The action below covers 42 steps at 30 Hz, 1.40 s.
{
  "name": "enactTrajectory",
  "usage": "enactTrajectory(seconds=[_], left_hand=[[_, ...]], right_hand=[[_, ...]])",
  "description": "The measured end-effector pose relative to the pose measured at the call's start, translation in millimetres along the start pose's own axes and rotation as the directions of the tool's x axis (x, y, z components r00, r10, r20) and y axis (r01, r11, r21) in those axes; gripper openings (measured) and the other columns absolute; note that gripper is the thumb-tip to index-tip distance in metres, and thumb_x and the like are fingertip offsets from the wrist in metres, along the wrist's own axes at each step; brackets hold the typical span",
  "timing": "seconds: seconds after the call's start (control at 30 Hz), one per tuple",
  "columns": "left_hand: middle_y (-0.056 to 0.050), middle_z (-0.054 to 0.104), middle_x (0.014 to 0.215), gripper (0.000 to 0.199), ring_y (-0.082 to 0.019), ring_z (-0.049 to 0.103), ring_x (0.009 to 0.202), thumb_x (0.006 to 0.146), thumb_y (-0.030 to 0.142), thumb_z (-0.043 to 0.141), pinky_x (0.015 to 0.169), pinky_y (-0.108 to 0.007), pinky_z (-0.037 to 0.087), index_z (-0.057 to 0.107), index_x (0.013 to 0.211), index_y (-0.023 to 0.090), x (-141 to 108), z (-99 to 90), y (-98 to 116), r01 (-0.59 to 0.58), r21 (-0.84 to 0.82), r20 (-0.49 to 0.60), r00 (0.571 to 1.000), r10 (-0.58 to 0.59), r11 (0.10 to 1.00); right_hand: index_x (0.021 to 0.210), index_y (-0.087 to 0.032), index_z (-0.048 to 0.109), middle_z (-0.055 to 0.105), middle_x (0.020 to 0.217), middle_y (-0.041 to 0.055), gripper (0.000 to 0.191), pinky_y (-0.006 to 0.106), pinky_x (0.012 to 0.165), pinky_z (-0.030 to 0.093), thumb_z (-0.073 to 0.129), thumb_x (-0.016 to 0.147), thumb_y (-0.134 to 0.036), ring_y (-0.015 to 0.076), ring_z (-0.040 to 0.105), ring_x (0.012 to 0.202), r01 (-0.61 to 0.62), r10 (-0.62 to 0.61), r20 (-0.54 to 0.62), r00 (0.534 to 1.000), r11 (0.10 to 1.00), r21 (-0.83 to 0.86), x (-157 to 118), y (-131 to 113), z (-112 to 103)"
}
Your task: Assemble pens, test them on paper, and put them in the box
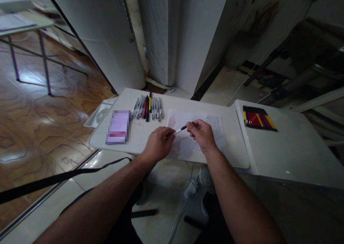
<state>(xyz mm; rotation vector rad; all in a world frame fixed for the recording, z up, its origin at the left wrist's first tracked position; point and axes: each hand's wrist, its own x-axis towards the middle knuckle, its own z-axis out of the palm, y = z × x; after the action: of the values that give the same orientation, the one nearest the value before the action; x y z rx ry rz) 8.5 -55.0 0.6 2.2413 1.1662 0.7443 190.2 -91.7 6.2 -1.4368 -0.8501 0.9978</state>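
Note:
Both hands meet at one pen [178,130] with a pale barrel and a dark front part, held above a sheet of paper [185,143]. My left hand [159,140] pinches its pale end. At the dark end, the fingers of my right hand [202,133] are closed around it; the tip is hidden there. Scribbled lines in reddish and dark ink cover parts of the sheet. Left of the paper, several pens [138,107] lie side by side, most of them clear, with a red pen [145,108] and a yellow pen [150,103] among them.
A phone [118,127], blurred out, rests on the left of the white table [139,140]. On the adjoining white surface [292,151] lies a pack of coloured pens [259,118]. Below are a power strip [190,189] and cables. A pale wall stands behind the table.

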Motion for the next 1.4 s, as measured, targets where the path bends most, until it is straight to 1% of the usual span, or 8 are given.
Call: enactTrajectory(seconds=[0.2, 0.33, 0.47, 0.67, 0.9, 1.07, 1.2, 1.4], left_hand=[[-0.003, 0.071, 0.077, 0.022, -0.017, 0.062, 0.068, 0.083, 0.024, 0.054, 0.067, -0.027, 0.046, 0.074, 0.092, 0.020, 2.6, -2.3, 2.2, 0.155, -0.126, 0.084, 0.986, -0.145, 0.980], [0.000, 0.068, 0.068, 0.024, -0.015, 0.059, 0.062, 0.083, 0.026, 0.052, 0.061, -0.025, 0.043, 0.074, 0.088, 0.018, 3.1, -3.9, 3.1, 0.217, -0.230, 0.156, 0.970, -0.184, 0.949], [0.001, 0.067, 0.066, 0.023, -0.014, 0.056, 0.061, 0.084, 0.028, 0.053, 0.060, -0.024, 0.041, 0.073, 0.086, 0.018, 3.0, -4.1, 2.1, 0.200, -0.227, 0.158, 0.973, -0.166, 0.953], [0.001, 0.068, 0.071, 0.018, -0.012, 0.055, 0.059, 0.082, 0.028, 0.057, 0.063, -0.025, 0.043, 0.072, 0.088, 0.019, 1.9, -2.5, 0.4, 0.174, -0.193, 0.125, 0.981, -0.152, 0.966], [0.000, 0.066, 0.072, 0.010, -0.013, 0.056, 0.064, 0.074, 0.022, 0.063, 0.062, -0.025, 0.043, 0.067, 0.082, 0.019, 1.3, -3.6, 3.1, 0.139, -0.124, 0.064, 0.989, -0.132, 0.982], [-0.001, 0.066, 0.075, 0.010, -0.015, 0.058, 0.068, 0.074, 0.022, 0.063, 0.065, -0.027, 0.044, 0.066, 0.082, 0.019, 0.8, -3.0, 2.8, 0.088, -0.093, 0.024, 0.996, -0.086, 0.992], [-0.001, 0.066, 0.070, 0.017, -0.014, 0.057, 0.065, 0.079, 0.030, 0.059, 0.062, -0.026, 0.043, 0.069, 0.085, 0.018, 2.5, -2.9, 0.8, 0.190, -0.249, 0.144, 0.977, -0.157, 0.950], [-0.003, 0.067, 0.069, 0.024, -0.014, 0.057, 0.061, 0.079, 0.036, 0.058, 0.057, -0.025, 0.042, 0.070, 0.082, 0.015, 7.0, -5.2, 3.7, 0.408, -0.493, 0.392, 0.893, -0.222, 0.769]], right_hand=[[0.095, -0.019, 0.069, 0.064, 0.071, -0.0005, 0.037, 0.020, 0.042, 0.032, 0.078, 0.065, -0.040, 0.0094, 0.051, 0.056, -0.041, 0.035, 0.039, 0.999, 0.984, 0.171, 1.5, -3.2, -2.6], [0.097, -0.019, 0.071, 0.063, 0.070, -0.0017, 0.033, 0.020, 0.044, 0.032, 0.075, 0.066, -0.031, 0.0085, 0.048, 0.055, -0.020, 0.006, 0.072, 0.997, 0.982, 0.186, 1.2, -2.3, -2.8], [0.089, -0.018, 0.071, 0.057, 0.059, -0.0041, 0.025, 0.021, 0.044, 0.032, 0.073, 0.068, -0.030, 0.0081, 0.045, 0.051, -0.006, -0.005, 0.074, 0.997, 0.990, 0.143, 0.6, -1.7, -2.1], [0.082, -0.018, 0.069, 0.057, 0.057, -0.0041, 0.019, 0.021, 0.044, 0.031, 0.073, 0.068, -0.030, 0.0081, 0.046, 0.050, -0.014, 0.006, 0.064, 0.998, 0.991, 0.132, 0.4, -1.8, -0.2], [0.071, -0.019, 0.060, 0.059, 0.059, -0.0039, 0.023, 0.022, 0.044, 0.033, 0.075, 0.066, -0.037, 0.0084, 0.047, 0.049, -0.023, 0.020, 0.037, 0.999, 0.995, 0.093, -0.4, 2.5, 3.1], [0.070, -0.020, 0.058, 0.060, 0.061, -0.0031, 0.027, 0.022, 0.043, 0.033, 0.076, 0.067, -0.039, 0.0085, 0.047, 0.050, -0.029, 0.027, 0.025, 0.999, 0.996, 0.085, -1.7, 2.7, 5.9], [0.078, -0.018, 0.064, 0.060, 0.064, -0.0026, 0.029, 0.021, 0.043, 0.033, 0.077, 0.066, -0.042, 0.0084, 0.049, 0.052, -0.050, 0.046, 0.031, 0.998, 0.991, 0.126, -1.2, 0.8, 4.2], [0.091, -0.018, 0.072, 0.057, 0.062, -0.0037, 0.029, 0.021, 0.044, 0.031, 0.076, 0.067, -0.035, 0.0075, 0.046, 0.052, -0.062, 0.047, 0.076, 0.996, 0.976, 0.207, -1.4, -3.7, 0.7]])
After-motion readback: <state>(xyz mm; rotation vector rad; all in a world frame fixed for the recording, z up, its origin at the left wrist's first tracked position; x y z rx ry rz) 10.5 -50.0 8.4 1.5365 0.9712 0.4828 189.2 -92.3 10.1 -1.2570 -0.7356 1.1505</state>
